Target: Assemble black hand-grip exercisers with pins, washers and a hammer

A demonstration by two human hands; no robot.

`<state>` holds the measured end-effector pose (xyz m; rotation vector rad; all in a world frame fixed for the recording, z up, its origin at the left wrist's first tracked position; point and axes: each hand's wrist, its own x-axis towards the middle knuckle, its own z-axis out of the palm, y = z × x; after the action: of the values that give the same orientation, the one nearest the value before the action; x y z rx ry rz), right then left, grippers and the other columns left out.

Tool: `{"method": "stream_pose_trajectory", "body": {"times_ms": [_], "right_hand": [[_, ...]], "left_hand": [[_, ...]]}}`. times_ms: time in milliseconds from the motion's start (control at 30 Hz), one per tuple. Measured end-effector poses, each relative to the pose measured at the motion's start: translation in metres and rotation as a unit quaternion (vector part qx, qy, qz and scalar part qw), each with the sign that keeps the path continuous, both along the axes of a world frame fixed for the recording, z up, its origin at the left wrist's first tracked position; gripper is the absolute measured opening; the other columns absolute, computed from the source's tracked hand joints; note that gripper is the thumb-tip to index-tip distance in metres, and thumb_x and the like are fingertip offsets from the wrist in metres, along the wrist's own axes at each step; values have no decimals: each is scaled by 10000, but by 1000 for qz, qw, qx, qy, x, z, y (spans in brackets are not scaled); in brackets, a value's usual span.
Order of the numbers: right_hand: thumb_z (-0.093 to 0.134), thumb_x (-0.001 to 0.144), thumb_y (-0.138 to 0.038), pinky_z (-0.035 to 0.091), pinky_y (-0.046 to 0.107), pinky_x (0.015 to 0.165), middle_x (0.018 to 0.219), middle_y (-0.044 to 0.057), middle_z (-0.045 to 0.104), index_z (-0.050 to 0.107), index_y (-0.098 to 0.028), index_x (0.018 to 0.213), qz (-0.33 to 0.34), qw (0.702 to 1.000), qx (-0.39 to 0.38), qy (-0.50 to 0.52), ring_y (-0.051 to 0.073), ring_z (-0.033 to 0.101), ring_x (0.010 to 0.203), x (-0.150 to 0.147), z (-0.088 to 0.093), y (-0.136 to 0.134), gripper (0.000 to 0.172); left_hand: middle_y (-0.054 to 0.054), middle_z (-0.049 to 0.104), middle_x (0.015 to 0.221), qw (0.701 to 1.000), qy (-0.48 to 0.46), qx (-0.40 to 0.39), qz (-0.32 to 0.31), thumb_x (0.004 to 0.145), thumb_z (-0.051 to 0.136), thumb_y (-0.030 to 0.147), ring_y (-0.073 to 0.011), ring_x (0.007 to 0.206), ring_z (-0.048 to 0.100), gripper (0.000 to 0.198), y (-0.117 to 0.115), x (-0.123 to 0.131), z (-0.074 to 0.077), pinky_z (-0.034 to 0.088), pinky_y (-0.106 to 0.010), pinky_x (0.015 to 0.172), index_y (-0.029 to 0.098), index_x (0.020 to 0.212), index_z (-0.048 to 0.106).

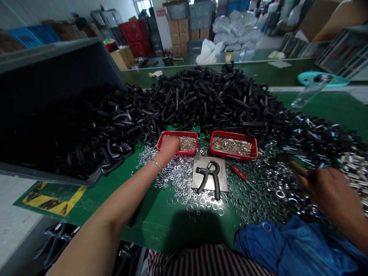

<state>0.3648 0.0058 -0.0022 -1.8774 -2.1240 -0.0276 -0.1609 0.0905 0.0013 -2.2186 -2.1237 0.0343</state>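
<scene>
My left hand is curled down into the left red tray, which holds small silvery parts. The fingers look closed, but their tips and anything in them are hidden. In my right hand, at the right, is the wooden handle of a hammer; its dark head is blurred over loose rings. Between my hands, a black hand grip with a metal spring lies on a square metal plate. Short metal pins fill the right red tray. A red-handled screwdriver lies beside the plate.
A large heap of black plastic handles spans the back, spilling from a tipped grey crate at left. Loose metal nuts and rings cover the green table. Blue cloth lies at front right. A clear bottle stands tilted behind.
</scene>
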Motion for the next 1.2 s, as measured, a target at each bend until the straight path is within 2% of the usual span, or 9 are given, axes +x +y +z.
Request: {"method": "stream_pose_trajectory", "body": {"times_ms": [100, 233, 333, 467, 667, 800, 900, 1067, 1200], "right_hand": [[480, 918, -550, 427, 404, 588, 823, 143, 599, 460, -265, 945, 9, 996, -83, 37, 296, 598, 729, -28, 22, -11, 287], [397, 981, -539, 467, 331, 536, 721, 50, 657, 527, -256, 1006, 126, 934, -288, 171, 208, 612, 559, -99, 36, -34, 312], [394, 993, -512, 507, 324, 625, 864, 60, 709, 542, -239, 1107, 201, 932, -250, 171, 224, 683, 706, -146, 37, -43, 331], [319, 1017, -453, 513, 348, 687, 938, 123, 712, 518, -188, 1158, 187, 956, -190, 126, 265, 702, 808, -180, 28, -31, 360], [308, 1024, -450, 503, 324, 669, 868, 95, 708, 536, -212, 1019, 229, 928, -272, 114, 242, 692, 754, -191, 29, -18, 330], [329, 1010, -475, 476, 324, 625, 872, 118, 702, 535, -204, 1011, 200, 947, -235, 91, 254, 680, 725, -193, 27, -21, 341], [374, 1001, -470, 466, 315, 619, 832, 99, 690, 562, -199, 977, 213, 925, -302, 93, 242, 670, 713, -190, 13, -15, 331], [426, 979, -551, 432, 269, 539, 688, 9, 618, 569, -215, 921, 163, 882, -348, 272, 171, 580, 602, -174, 1, -12, 369], [446, 957, -589, 331, 241, 394, 646, -25, 564, 528, -234, 887, 59, 848, -346, 397, 117, 440, 437, -169, 1, -24, 371]], "left_hand": [[-215, 697, 1041, 1000, -1, 20, 1, 912, 436, 162, -323, 1019, 622, 263, -5, 2, -5, 382, -427, 894, 82, 951, 683], [-202, 702, 986, 998, -42, 52, 16, 917, 448, 187, -318, 990, 632, 232, -4, 2, -12, 392, -437, 913, 99, 902, 662], [-166, 708, 910, 988, -120, 87, 46, 908, 495, 211, -293, 917, 653, 171, -1, -6, -18, 435, -409, 870, 126, 862, 636], [-69, 693, 841, 945, -294, 131, 67, 911, 509, 197, -185, 729, 650, 83, -2, -17, -20, 486, -301, 703, 173, 890, 586], [-13, 680, 846, 860, -480, 174, 22, 897, 600, 229, -129, 682, 637, 54, -26, -5, -11, 517, -264, 660, 186, 881, 629], [-33, 704, 969, 861, -490, 118, -72, 924, 596, 219, -157, 913, 652, 107, -61, 32, -6, 530, -325, 857, 216, 984, 684], [-32, 703, 985, 861, -492, 49, -118, 939, 553, 169, -156, 945, 646, 148, -76, 59, -8, 523, -341, 895, 220, 977, 687], [-32, 721, 912, 838, -536, -22, -96, 906, 622, 186, -153, 827, 669, 85, -66, 83, -21, 542, -315, 796, 200, 976, 669], [-41, 715, 915, 870, -477, -21, -124, 933, 594, 200, -168, 857, 653, 86, -49, 95, -29, 519, -329, 820, 181, 925, 678]]}}
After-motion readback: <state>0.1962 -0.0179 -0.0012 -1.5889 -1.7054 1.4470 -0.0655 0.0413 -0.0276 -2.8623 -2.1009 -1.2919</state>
